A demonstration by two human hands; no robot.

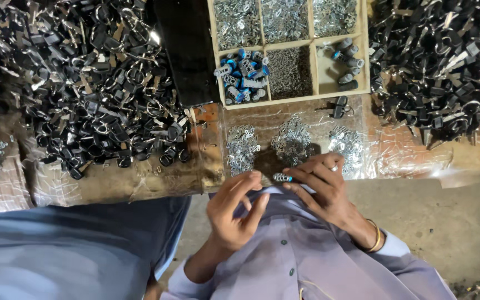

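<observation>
My right hand [323,186] pinches a small metal cylinder with a blue band [282,178] between fingertips, close to my chest. My left hand [234,208] sits just left of it with thumb and fingers curled toward the cylinder's end, touching or nearly touching it. On the bench just beyond lie three small heaps of shiny metal bits [291,140]. Further back stands a wooden compartment tray [313,43] holding more blue-banded cylinders [244,75], tiny pins and other small silver parts.
Large heaps of black-headed keys on rings lie at the left [84,83] and at the right [440,66]. A black flat object [187,50] stands beside the tray. A lone black key [339,107] lies before the tray. Blue cloth [68,250] covers the lower left.
</observation>
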